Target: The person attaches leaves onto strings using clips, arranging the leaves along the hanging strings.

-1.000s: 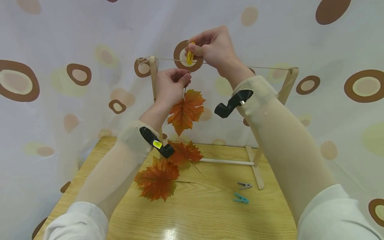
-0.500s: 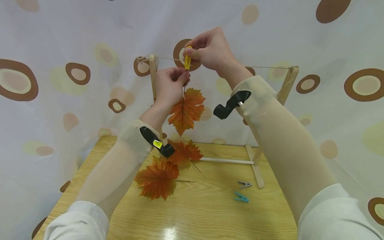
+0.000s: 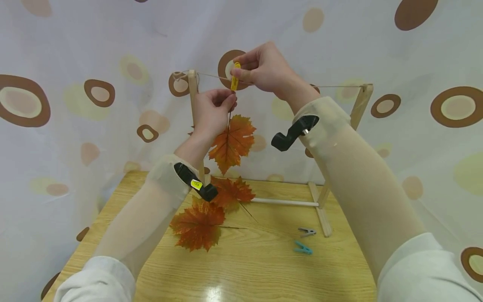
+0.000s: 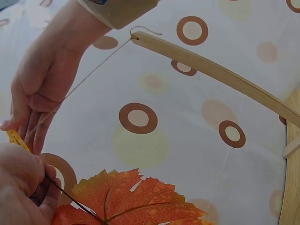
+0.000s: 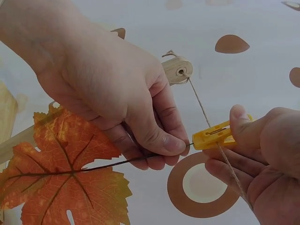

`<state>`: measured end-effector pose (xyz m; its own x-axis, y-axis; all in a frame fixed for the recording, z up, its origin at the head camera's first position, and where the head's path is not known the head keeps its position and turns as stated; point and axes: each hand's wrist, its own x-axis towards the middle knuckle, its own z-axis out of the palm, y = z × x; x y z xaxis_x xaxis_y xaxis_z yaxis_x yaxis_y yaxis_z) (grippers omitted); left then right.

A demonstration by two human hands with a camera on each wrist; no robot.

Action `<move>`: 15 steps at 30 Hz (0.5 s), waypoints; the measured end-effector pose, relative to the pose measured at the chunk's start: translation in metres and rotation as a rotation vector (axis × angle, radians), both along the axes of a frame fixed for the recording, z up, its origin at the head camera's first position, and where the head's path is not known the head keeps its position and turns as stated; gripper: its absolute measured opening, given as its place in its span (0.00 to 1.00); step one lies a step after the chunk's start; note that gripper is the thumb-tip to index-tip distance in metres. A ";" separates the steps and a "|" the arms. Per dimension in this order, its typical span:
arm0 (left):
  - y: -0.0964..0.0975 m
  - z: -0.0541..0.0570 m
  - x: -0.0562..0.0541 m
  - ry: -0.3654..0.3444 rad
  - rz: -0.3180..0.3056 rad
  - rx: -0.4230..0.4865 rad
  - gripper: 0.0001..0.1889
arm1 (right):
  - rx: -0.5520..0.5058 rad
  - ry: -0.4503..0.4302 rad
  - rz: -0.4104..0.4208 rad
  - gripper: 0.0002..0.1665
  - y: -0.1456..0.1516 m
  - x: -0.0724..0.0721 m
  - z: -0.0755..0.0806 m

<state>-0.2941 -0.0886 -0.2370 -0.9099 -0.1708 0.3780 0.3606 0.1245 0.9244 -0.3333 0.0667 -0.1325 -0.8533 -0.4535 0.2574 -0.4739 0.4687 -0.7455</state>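
My left hand (image 3: 215, 110) pinches the dark stem of an orange maple leaf (image 3: 232, 142) between thumb and fingers, and the leaf hangs below it. Above, my right hand (image 3: 269, 71) pinches a yellow clothespin (image 3: 235, 77) at its upper end. In the right wrist view the clothespin (image 5: 213, 139) lies across the twine (image 5: 232, 171), its tip right at the stem end that sticks out from my left fingertips. The twine (image 3: 213, 76) runs between two wooden posts, and in the left wrist view it passes in front of my right hand (image 4: 44, 89).
Two more orange leaves (image 3: 200, 224) lie on the wooden table (image 3: 241, 272). To the right are a grey clothespin (image 3: 307, 231) and a teal clothespin (image 3: 303, 248). The frame's right post (image 3: 361, 105) and white lower bar (image 3: 284, 202) stand behind them. A spotted curtain hangs behind.
The right hand has come down and slightly left, bringing the yellow clothespin from above the stem onto the stem's end at the twine. The left hand has stayed almost still.
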 end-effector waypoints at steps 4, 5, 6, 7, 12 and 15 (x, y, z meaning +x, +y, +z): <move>-0.001 -0.001 -0.001 0.012 -0.008 0.010 0.10 | -0.012 0.008 -0.029 0.32 0.002 0.000 0.002; -0.001 -0.001 -0.001 0.015 -0.012 0.011 0.10 | -0.025 0.007 -0.033 0.32 0.003 0.001 0.002; -0.002 -0.002 -0.002 0.020 -0.015 0.013 0.10 | -0.044 0.004 -0.035 0.32 0.004 0.001 0.003; -0.002 -0.002 -0.002 0.025 -0.018 0.013 0.10 | -0.064 -0.001 -0.037 0.32 0.005 0.002 0.004; -0.005 -0.004 -0.003 0.047 -0.035 0.008 0.11 | -0.147 -0.053 -0.049 0.32 0.012 0.005 0.005; -0.008 -0.005 -0.004 0.046 -0.034 -0.005 0.11 | -0.187 -0.087 -0.059 0.34 0.018 0.008 0.005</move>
<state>-0.2980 -0.0970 -0.2417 -0.8967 -0.1384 0.4204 0.4070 0.1158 0.9061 -0.3253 0.0846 -0.1277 -0.8995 -0.3535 0.2568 -0.3800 0.3429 -0.8591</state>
